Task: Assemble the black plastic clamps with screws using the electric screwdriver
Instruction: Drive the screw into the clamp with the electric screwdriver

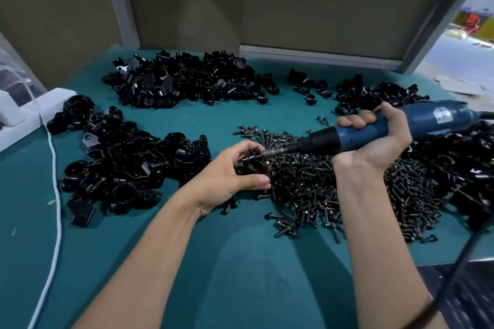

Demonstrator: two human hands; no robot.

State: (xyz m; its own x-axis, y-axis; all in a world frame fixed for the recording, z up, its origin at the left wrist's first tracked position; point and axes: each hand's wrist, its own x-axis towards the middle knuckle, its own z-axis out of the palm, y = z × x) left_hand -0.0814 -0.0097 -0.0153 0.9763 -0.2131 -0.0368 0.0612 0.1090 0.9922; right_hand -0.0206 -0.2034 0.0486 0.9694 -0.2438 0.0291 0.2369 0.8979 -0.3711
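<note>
Small-parts assembly station in a factory workshop.
Teal-covered bench (187, 262) carries bulk heaps of black plastic clamps (184, 80) and a big loose pile of screws (307, 181); blue electric screwdriver (374, 133) over the pile; brown partition panels (320, 8) in grey metal framing (123, 0) behind; blurred shop floor (465, 45) far right.

Black plastic clamp (252, 161) held above dark screw pile (320, 187); blue electric screwdriver (374, 133) near-horizontal, bit tip touching clamp; more clamp heaps (181, 80) around.
</note>
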